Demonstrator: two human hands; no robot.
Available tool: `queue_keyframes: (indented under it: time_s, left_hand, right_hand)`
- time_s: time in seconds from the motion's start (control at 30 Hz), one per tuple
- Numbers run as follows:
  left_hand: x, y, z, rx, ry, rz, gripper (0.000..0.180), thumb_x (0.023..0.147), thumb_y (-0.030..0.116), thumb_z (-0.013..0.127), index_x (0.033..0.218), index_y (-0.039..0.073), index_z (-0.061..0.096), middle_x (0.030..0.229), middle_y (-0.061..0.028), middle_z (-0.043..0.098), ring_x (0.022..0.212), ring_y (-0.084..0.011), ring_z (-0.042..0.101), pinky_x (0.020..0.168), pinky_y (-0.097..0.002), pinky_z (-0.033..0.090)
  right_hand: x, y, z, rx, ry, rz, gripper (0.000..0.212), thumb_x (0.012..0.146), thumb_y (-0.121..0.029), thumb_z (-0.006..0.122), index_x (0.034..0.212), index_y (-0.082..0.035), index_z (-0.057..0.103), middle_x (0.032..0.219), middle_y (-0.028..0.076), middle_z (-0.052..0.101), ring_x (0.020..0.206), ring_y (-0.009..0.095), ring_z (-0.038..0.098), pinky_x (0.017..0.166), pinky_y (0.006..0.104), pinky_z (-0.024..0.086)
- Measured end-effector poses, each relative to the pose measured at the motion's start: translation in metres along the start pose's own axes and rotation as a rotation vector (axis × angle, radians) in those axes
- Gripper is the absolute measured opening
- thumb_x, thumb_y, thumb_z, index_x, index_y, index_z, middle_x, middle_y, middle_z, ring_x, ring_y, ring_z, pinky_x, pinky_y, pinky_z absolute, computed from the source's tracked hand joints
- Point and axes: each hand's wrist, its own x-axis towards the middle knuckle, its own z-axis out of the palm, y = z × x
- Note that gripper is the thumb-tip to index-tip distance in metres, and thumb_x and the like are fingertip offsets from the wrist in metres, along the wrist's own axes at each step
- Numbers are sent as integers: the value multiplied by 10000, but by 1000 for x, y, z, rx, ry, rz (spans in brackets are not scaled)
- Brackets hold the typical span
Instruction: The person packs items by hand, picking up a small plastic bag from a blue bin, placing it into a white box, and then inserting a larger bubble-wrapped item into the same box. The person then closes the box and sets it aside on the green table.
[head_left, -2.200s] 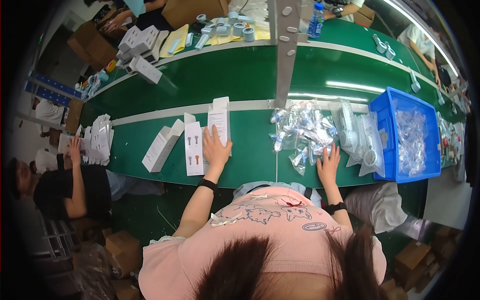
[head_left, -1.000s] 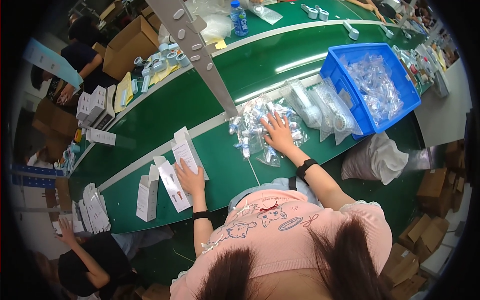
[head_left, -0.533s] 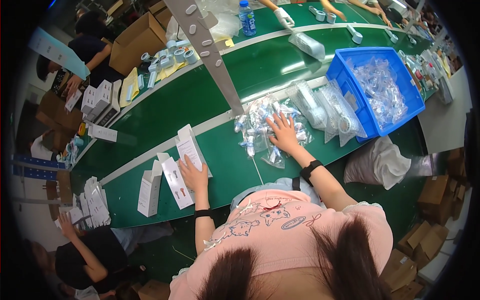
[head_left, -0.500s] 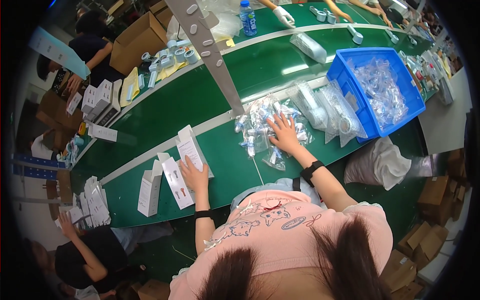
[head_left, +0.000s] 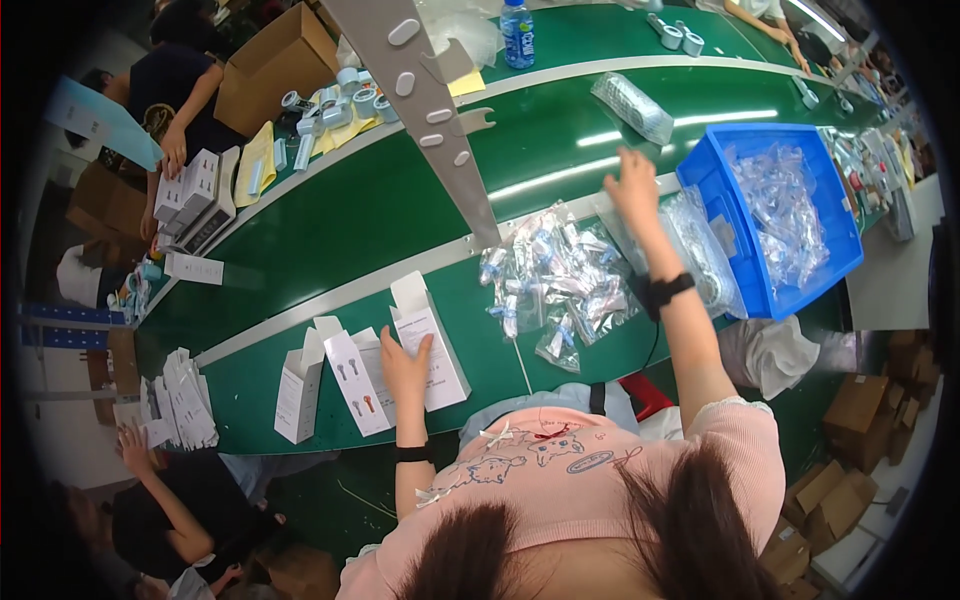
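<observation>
My left hand lies against the left edge of a white carton with a raised flap, thumb and fingers apart. Left of it stand a white box printed with small pictures and another narrow white box. My right hand is raised above bubble-wrapped packs, its fingers apart and nothing visible in them. Beside these packs a pile of small clear bags with white and blue parts covers the bench. Farther off, a lone bubble-wrapped pack rests on the green belt.
A blue bin full of clear bags stands on the right. A slotted metal post rises between bench and belt. Stacked white cartons lie at far left, near a co-worker's arm. A blue-labelled bottle stands across the belt.
My right hand has left the pile of small bags, moving right and away over the bubble-wrapped packs. My left hand has slid from the carton's face to its edge. A gloved co-worker's hand is gone.
</observation>
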Motion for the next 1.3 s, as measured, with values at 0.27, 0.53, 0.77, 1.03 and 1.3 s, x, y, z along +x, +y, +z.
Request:
queue_keyframes:
  time_s: [0.27,0.53,0.77,1.03,1.3]
  left_hand:
    - [52,-58,32,-313,-151,28,682,783,330,616,1282,-25,318,1181,-207,457,1065,-309,464,907,-365,363]
    - [42,-24,25,-803,-252,-108,667,778,236,629,1316,33,289,1207,-182,422,1126,-274,410,943,-346,338]
    - [25,24,-26,-809,-166,-10,803,655,181,724,1326,124,288,1214,-138,358,1133,-250,376,925,-346,350]
    - [12,66,-38,-420,-105,475,704,581,192,769,1180,129,406,1219,-160,339,1112,-317,395,887,-376,375]
    - [-4,66,-12,-501,77,591,638,573,131,787,1009,90,323,1234,-214,374,1114,-369,424,888,-422,389]
  right_hand:
    - [141,70,44,-373,48,256,709,696,-302,658,1308,-194,317,1318,152,321,1181,448,315,879,625,315]
    - [143,78,77,-510,-39,-60,600,677,-296,678,1220,-224,434,1199,119,422,1094,356,420,862,602,333]
    - [112,-14,74,-690,-259,-353,591,671,-271,681,1211,-237,445,1080,114,499,1070,303,447,827,547,381]
    - [171,5,116,-487,-251,-160,759,689,-206,639,1340,-297,261,965,157,564,896,334,568,752,489,449]
    - [73,-42,15,221,-314,-150,855,645,-129,667,1351,-272,208,1063,195,535,925,324,569,811,408,455]
